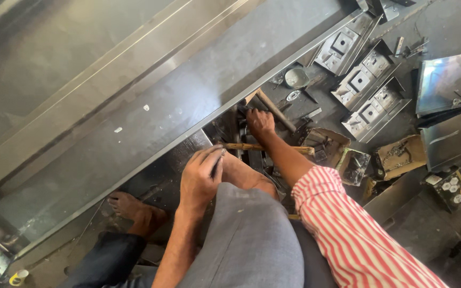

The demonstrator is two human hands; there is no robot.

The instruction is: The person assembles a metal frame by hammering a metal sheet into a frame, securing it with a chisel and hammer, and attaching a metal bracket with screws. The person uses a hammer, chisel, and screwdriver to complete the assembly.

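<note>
My left hand (201, 178) rests on my raised knee in grey trousers and grips a thin dark rod-like tool between its fingers. My right hand (260, 121), on an arm in a red-and-white striped sleeve, reaches down among metal parts beside the edge of a long steel sheet panel (150, 106); what it holds is hidden. Just right of that hand lies a wooden-handled hammer (276, 109). A wooden stick (265, 148) lies across between the two hands.
Several folded metal brackets (361, 80) lie at the upper right. A small round metal tin (296, 78) sits nearby. Cardboard boxes of small hardware (398, 156) stand on the floor at right, with shiny metal trays (446, 80) beyond. My bare foot (132, 207) is at lower left.
</note>
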